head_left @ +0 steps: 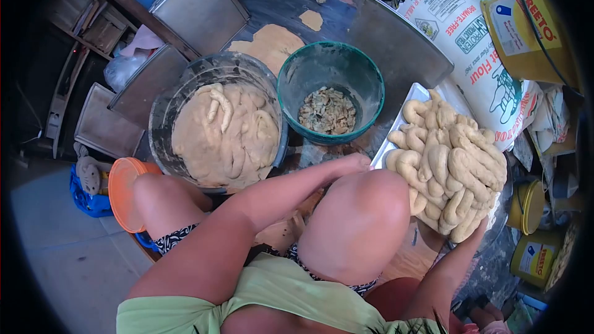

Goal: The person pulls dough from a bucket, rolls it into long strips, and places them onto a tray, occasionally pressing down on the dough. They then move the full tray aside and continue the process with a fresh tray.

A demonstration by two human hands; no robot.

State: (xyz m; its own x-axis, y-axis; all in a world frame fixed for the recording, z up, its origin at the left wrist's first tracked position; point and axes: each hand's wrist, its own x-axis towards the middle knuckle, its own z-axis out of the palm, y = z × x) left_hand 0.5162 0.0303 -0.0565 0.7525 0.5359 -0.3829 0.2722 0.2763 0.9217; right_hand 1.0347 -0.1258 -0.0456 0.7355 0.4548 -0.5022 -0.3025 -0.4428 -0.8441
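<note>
On my right a white metal tray (418, 93) is heaped with thick, twisted strips of pale dough (451, 161). My left hand (356, 164) grips the tray's left edge beside my raised knee, its fingers partly hidden. At the near right edge, my right hand (476, 233) holds the tray from below, with the fingers mostly out of sight under dough and tray. A large dark basin (162, 148) in front of me to the left contains a broad mass of dough (226, 139), with a loose strip on top.
A green tub (331, 49) with crumbly scraps stands between basin and tray. Flour sacks (464, 43) and yellow buckets (526, 31) crowd the right side. Metal sheets (201, 9) lean at the back left. An orange lid or bucket (124, 195) sits by my left knee.
</note>
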